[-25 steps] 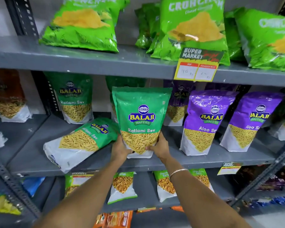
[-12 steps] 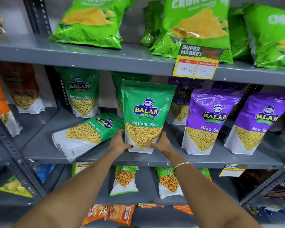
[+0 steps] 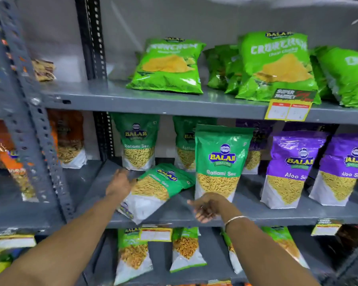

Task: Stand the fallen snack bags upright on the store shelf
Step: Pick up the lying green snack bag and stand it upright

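Note:
A green Ratlami Sev bag (image 3: 220,162) stands upright on the middle grey shelf (image 3: 256,215), with no hand on it. To its left a second green Ratlami Sev bag (image 3: 153,190) lies fallen, its white bottom toward the shelf's front edge. My left hand (image 3: 120,183) is spread open at that bag's left side, touching or nearly touching it. My right hand (image 3: 207,207) hovers open just in front of the upright bag's base, fingers pointing left. Two more green bags (image 3: 137,141) stand at the back.
Purple Aloo Sev bags (image 3: 291,168) stand to the right on the same shelf. Light green Crunchem bags (image 3: 170,67) lie on the shelf above, behind a yellow price tag (image 3: 288,105). A perforated grey upright (image 3: 39,129) borders the left. Small bags (image 3: 186,250) stand on the lower shelf.
Both hands have let go of the upright green bag, which now stands alone. My left hand moved left to the fallen bag; my right hand drew back. The view swung upward and left.

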The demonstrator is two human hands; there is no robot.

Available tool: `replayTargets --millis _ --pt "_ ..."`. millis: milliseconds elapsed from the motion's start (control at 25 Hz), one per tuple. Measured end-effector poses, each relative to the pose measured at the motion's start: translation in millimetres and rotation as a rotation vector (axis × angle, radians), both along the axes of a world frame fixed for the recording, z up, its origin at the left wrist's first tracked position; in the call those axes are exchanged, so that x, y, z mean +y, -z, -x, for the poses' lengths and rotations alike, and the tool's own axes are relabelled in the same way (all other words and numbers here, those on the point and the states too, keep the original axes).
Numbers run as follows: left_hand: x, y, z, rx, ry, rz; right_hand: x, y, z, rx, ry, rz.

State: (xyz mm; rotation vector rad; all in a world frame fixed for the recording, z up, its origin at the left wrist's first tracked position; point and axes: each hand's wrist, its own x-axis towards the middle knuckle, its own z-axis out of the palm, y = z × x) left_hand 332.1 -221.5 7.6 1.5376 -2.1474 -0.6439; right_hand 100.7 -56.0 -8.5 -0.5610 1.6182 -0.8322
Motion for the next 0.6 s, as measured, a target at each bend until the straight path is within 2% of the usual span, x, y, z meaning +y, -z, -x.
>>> replayTargets --millis 200,280,400,600 --pt "-51 15 -50 0.183 0.134 -0.726 -59 13 -109 -0.043 0.198 0.099" --pt "-54 15 -53 0.190 0.240 -0.904 -70 13 -131 -0.144 0.285 0.120" --pt "-56 10 -55 0.144 0.303 -0.913 -73 19 -138 -0.168 0.376 0.170" --pt "-44 8 -63 0.133 0.407 -0.903 -51 3 -141 -0.155 0.311 0.223"
